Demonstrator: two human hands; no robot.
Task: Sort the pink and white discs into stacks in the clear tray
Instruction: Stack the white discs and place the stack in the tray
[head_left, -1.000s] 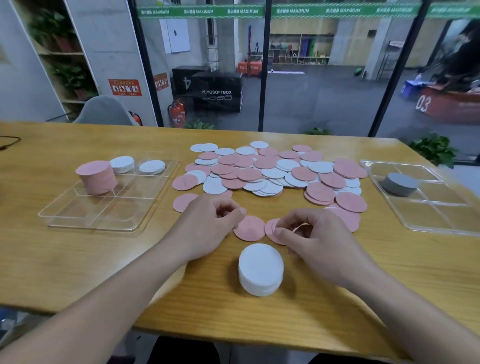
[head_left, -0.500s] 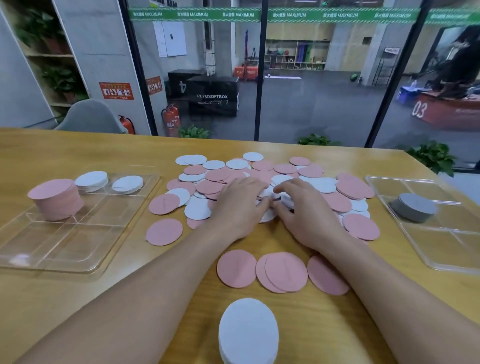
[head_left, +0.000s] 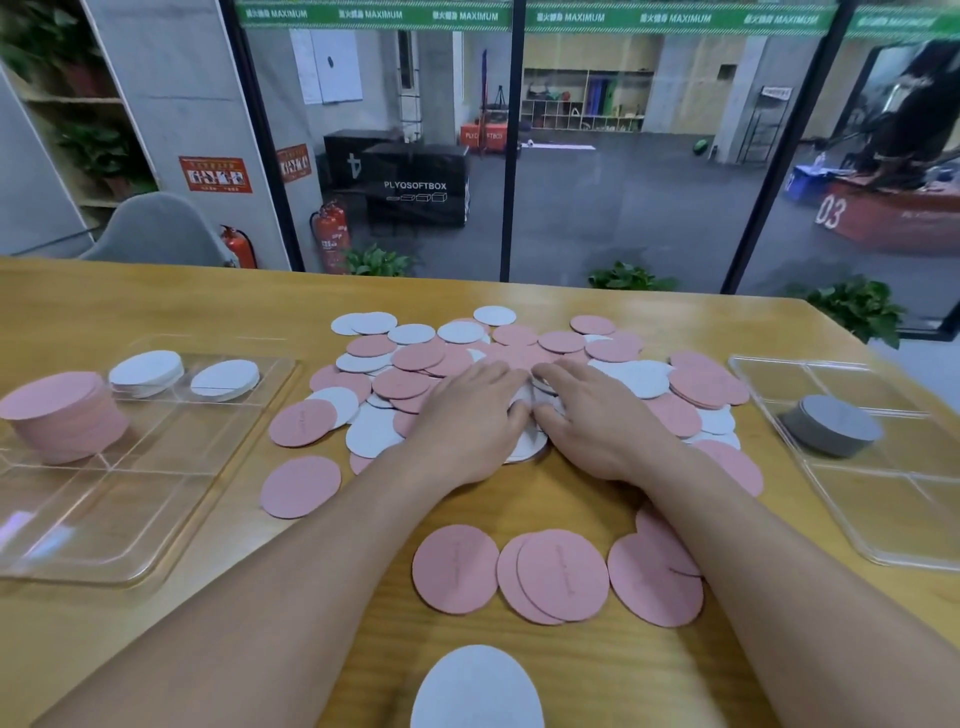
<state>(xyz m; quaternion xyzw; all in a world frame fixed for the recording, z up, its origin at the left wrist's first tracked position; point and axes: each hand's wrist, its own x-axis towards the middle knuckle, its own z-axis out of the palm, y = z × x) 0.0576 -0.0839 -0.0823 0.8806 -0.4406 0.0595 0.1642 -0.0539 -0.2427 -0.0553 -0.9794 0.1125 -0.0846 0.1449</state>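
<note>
Head view: your left hand and right hand lie side by side on the pile, fingers flat on white discs, gripping nothing. The tray lies well to the left, nearer your left hand. A white stack stands at the near table edge.

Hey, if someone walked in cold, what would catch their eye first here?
The big scatter of pink and white discs mid-table, with the left hand and right hand resting on it side by side. Then the tall pink stack in the clear tray at left, and a grey stack at right.
</note>
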